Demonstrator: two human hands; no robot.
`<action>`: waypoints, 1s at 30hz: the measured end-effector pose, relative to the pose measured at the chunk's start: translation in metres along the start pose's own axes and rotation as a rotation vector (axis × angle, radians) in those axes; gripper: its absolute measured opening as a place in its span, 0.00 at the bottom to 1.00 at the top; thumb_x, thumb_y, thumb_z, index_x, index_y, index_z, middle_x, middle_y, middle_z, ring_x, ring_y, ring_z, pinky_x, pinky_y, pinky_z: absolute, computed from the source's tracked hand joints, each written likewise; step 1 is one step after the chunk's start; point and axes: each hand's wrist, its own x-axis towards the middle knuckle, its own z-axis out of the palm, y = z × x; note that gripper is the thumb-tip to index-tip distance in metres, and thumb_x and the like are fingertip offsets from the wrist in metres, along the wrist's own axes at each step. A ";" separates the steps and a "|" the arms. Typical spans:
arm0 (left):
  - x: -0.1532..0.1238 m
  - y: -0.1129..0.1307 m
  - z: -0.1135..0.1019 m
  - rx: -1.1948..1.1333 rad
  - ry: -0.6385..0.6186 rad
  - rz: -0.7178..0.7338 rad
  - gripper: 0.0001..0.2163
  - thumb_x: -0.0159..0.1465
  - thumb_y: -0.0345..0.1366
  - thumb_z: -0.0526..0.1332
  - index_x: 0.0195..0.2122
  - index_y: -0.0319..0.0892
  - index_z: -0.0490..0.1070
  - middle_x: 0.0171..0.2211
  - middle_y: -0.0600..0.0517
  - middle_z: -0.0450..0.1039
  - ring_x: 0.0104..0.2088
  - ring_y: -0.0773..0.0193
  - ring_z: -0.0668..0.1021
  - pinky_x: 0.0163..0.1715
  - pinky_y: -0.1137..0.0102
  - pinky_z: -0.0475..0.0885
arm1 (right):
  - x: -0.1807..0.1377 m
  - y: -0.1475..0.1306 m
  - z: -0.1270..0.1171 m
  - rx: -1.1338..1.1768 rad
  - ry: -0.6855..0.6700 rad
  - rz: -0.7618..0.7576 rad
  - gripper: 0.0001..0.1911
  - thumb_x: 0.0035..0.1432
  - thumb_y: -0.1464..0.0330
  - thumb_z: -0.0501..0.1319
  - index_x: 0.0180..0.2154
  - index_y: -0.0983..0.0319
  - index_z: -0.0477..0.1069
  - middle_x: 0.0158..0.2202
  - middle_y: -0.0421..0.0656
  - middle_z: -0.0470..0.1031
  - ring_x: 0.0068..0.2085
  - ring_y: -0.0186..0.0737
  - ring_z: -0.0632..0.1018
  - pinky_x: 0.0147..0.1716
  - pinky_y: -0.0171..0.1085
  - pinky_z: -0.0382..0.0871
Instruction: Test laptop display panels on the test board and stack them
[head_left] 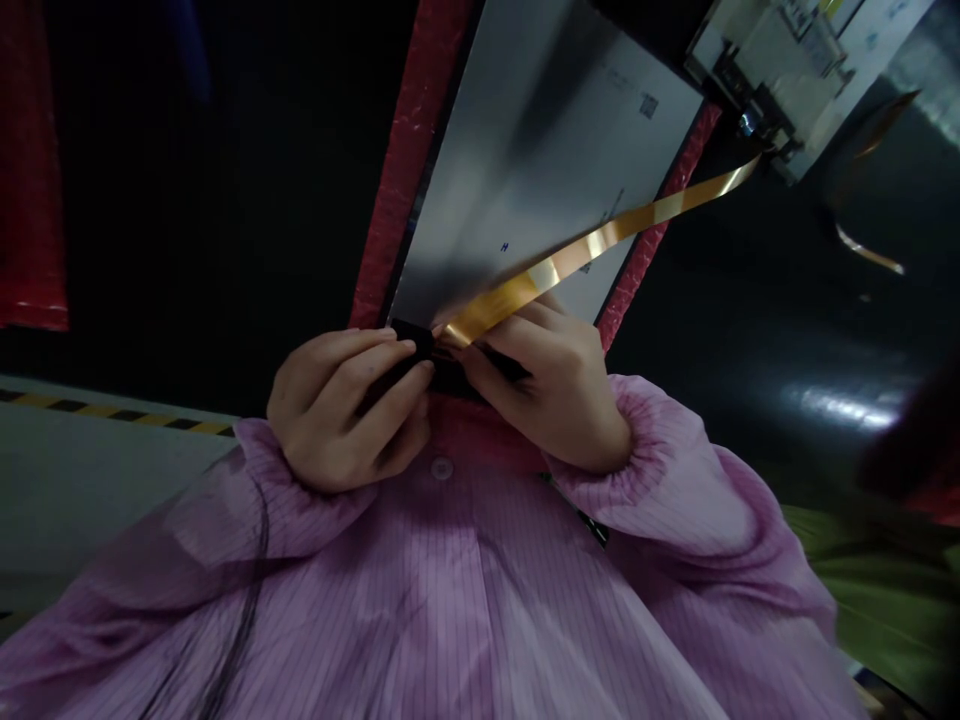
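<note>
A silver-grey flat panel (540, 150) lies on a red padded tray (409, 150) in front of me. A strip of golden tape (600, 238) runs from a dispenser (780, 80) at the upper right down to the panel's near edge. My left hand (341, 405) is closed, its fingers pinching the panel's dark near edge (420, 345). My right hand (559, 395) is closed on the end of the golden tape where it meets that edge. Pink striped sleeves cover both arms.
The surrounding bench surface (750, 350) is dark and glossy. Another red pad (30, 170) sits at the far left. A yellow-black striped line (112, 415) marks the floor at the left. Something green (877, 590) lies at the lower right.
</note>
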 end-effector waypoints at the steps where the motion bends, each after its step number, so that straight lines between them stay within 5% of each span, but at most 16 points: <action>1: -0.001 0.000 0.001 0.004 -0.001 0.002 0.14 0.53 0.31 0.66 0.42 0.38 0.75 0.39 0.44 0.78 0.40 0.52 0.80 0.39 0.60 0.79 | 0.000 0.000 0.000 -0.001 0.000 0.005 0.09 0.61 0.71 0.58 0.41 0.62 0.76 0.41 0.37 0.77 0.43 0.27 0.75 0.42 0.27 0.71; 15: 0.001 0.001 0.002 0.058 0.001 0.017 0.16 0.55 0.31 0.66 0.46 0.38 0.76 0.38 0.47 0.78 0.40 0.56 0.80 0.41 0.63 0.78 | -0.002 0.001 0.006 -0.050 0.046 -0.016 0.08 0.61 0.70 0.58 0.40 0.64 0.75 0.40 0.39 0.77 0.43 0.27 0.74 0.42 0.28 0.70; 24: 0.002 0.000 0.001 -0.007 0.003 0.038 0.16 0.52 0.29 0.67 0.43 0.31 0.77 0.37 0.42 0.79 0.39 0.52 0.80 0.39 0.61 0.79 | 0.000 -0.003 0.002 0.016 0.011 0.099 0.09 0.61 0.71 0.58 0.39 0.64 0.76 0.40 0.38 0.78 0.42 0.26 0.76 0.42 0.27 0.70; 30: 0.003 0.000 0.002 0.021 0.010 0.017 0.14 0.55 0.30 0.65 0.44 0.40 0.76 0.37 0.47 0.80 0.38 0.56 0.82 0.37 0.64 0.80 | -0.001 -0.001 0.003 -0.018 -0.004 0.073 0.09 0.61 0.70 0.58 0.40 0.63 0.76 0.40 0.38 0.78 0.43 0.27 0.76 0.42 0.28 0.71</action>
